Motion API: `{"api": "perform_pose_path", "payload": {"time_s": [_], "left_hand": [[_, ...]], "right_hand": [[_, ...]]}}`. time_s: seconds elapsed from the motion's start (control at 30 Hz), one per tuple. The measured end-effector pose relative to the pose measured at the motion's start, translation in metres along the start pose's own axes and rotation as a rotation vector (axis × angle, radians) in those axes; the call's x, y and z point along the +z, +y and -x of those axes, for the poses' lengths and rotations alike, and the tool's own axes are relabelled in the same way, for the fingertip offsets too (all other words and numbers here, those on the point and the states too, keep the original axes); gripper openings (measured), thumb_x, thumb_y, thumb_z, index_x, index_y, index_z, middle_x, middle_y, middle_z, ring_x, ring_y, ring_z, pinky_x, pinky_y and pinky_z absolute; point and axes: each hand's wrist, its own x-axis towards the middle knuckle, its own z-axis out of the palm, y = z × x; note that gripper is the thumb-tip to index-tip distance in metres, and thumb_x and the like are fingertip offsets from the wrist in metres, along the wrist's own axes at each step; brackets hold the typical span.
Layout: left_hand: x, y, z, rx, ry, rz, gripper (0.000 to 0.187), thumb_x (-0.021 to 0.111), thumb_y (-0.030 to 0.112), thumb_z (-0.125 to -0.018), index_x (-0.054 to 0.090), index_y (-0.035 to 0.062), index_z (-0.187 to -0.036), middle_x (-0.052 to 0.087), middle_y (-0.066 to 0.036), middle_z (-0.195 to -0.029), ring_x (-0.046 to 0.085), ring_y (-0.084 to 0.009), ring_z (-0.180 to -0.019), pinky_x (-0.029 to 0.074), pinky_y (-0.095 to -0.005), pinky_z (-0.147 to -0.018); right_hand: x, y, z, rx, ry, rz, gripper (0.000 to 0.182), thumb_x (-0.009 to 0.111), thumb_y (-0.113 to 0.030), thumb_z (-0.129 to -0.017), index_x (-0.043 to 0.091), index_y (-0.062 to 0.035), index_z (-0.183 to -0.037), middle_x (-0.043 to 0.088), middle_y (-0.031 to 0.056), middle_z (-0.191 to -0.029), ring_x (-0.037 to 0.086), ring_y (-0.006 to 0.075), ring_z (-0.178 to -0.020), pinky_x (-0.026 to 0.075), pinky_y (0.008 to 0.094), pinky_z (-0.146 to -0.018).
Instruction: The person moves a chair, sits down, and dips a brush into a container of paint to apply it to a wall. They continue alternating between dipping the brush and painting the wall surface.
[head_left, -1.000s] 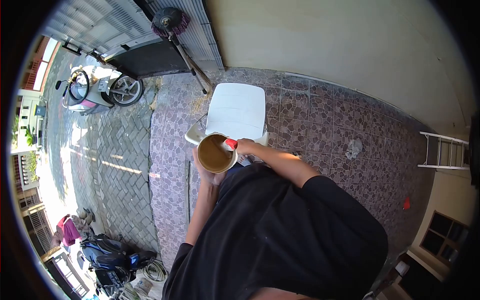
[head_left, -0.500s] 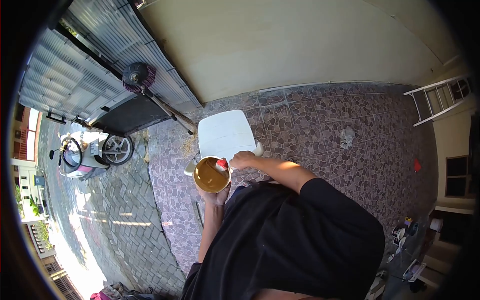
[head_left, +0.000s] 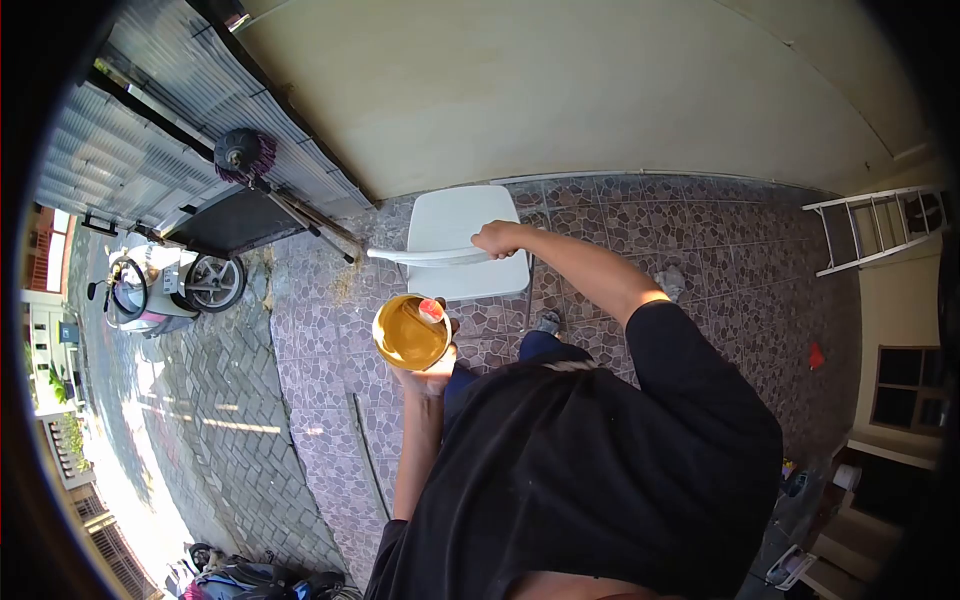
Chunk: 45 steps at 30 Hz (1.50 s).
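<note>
My left hand (head_left: 430, 372) holds a round tub (head_left: 408, 345) from below; its inside is yellow-brown. A red-and-white object (head_left: 430, 311) rests inside the tub at its right rim. Further forward, my right hand (head_left: 498, 240) is closed on the right end of the backrest (head_left: 425, 258) of a white chair. The chair's white seat (head_left: 462, 215) lies beyond the backrest, over the patterned tiles.
A ladder (head_left: 875, 225) leans at the right. Poles and a round duster (head_left: 243, 155) stand by the corrugated gate at the left, with a parked scooter (head_left: 160, 300) outside. A crumpled cloth (head_left: 669, 283) lies on the tiles, partly behind my right arm.
My right hand has moved from beside the tub forward onto the chair's backrest. The red-and-white object stays in the tub. The tub sits slightly lower and further left in view.
</note>
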Motion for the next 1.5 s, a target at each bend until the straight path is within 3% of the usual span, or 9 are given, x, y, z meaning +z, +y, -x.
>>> {"api": "perform_pose_path", "payload": {"time_s": [0.3,0.43,0.57,0.6,0.97,1.13,1.3,1.33,1.5], "left_hand": [[0.019,-0.142,-0.059,-0.093,-0.064,0.172,0.057,0.061,0.046,-0.102,0.053,0.0143,-0.149,0.053,-0.02,-0.144,0.058,-0.0461,-0.119,0.058,-0.0385,-0.069],[0.024,-0.182,-0.074,-0.127,0.003,0.112,0.057,0.059,0.048,-0.102,0.055,0.0147,-0.148,0.052,-0.022,-0.146,0.059,-0.0462,-0.119,0.057,-0.037,-0.067],[0.017,-0.209,-0.083,-0.094,0.162,0.022,0.059,0.059,0.049,-0.103,0.054,0.0145,-0.15,0.053,-0.024,-0.148,0.061,-0.0468,-0.12,0.058,-0.0374,-0.066],[0.02,-0.216,-0.085,-0.093,0.193,0.011,0.059,0.058,0.049,-0.103,0.053,0.0138,-0.15,0.053,-0.024,-0.148,0.062,-0.0473,-0.119,0.059,-0.0376,-0.066],[0.034,-0.261,-0.077,-0.125,0.265,0.007,0.06,0.054,0.049,-0.105,0.05,0.0111,-0.151,0.052,-0.028,-0.147,0.063,-0.0513,-0.12,0.067,-0.043,-0.07],[0.028,-0.286,-0.059,-0.123,0.174,-0.003,0.058,0.058,0.047,-0.104,0.052,0.0113,-0.15,0.053,-0.026,-0.146,0.062,-0.0493,-0.121,0.061,-0.0352,-0.062],[0.025,-0.327,-0.024,-0.104,0.064,-0.023,0.056,0.056,0.05,-0.102,0.059,0.0125,-0.144,0.055,-0.016,-0.143,0.063,-0.0377,-0.113,0.055,-0.0313,-0.061],[0.028,-0.336,-0.018,-0.091,0.15,-0.019,0.073,0.035,0.07,-0.103,0.057,0.0125,-0.142,0.068,-0.016,-0.13,0.075,-0.0338,-0.096,0.067,-0.0417,-0.063],[0.028,-0.361,0.021,0.001,0.234,-0.087,0.074,0.033,0.071,-0.103,0.058,0.0128,-0.141,0.07,-0.016,-0.125,0.076,-0.0331,-0.091,0.066,-0.0399,-0.056]], "right_hand": [[-0.072,0.15,0.071,0.051,0.121,-0.093,0.056,0.043,-0.042,-0.097,0.067,0.0003,-0.069,0.064,0.0115,-0.063,0.057,0.0227,-0.049,0.048,0.0393,-0.051],[-0.08,0.221,0.086,0.053,0.191,0.029,0.062,0.04,-0.042,-0.098,0.064,-0.0019,-0.056,0.063,0.014,-0.056,0.063,0.0275,-0.052,0.054,0.0428,-0.063],[-0.082,0.279,0.108,0.026,0.229,0.144,0.062,0.042,-0.044,-0.098,0.073,0.0012,-0.07,0.072,0.0195,-0.072,0.072,0.0341,-0.074,0.056,0.0469,-0.078],[-0.083,0.286,0.119,0.04,0.228,0.142,0.064,0.041,-0.046,-0.099,0.076,0.004,-0.08,0.075,0.0241,-0.086,0.073,0.0403,-0.092,0.054,0.0501,-0.091],[-0.024,0.401,0.19,0.164,0.223,0.177,0.068,0.047,-0.053,-0.097,0.077,0.0076,-0.103,0.073,0.0326,-0.11,0.072,0.044,-0.107,0.054,0.0517,-0.098],[-0.02,0.412,0.182,0.151,0.275,0.251,0.068,0.041,-0.053,-0.1,0.078,0.0044,-0.105,0.074,0.0301,-0.108,0.071,0.0427,-0.109,0.054,0.0504,-0.099],[-0.012,0.346,0.155,0.161,0.12,-0.004,0.092,0.031,-0.076,-0.1,0.079,0.0021,-0.106,0.075,0.0271,-0.112,0.072,0.04,-0.109,0.053,0.0492,-0.102],[-0.011,0.332,0.16,0.164,0.178,0.048,0.098,0.032,-0.083,-0.096,0.078,0.0032,-0.106,0.076,0.0239,-0.103,0.073,0.0383,-0.106,0.055,0.0493,-0.097],[-0.001,0.324,0.182,0.038,0.28,0.318,0.089,0.053,-0.08,-0.092,0.078,0.0044,-0.107,0.077,0.0229,-0.1,0.074,0.0384,-0.105,0.058,0.05,-0.094]]}}
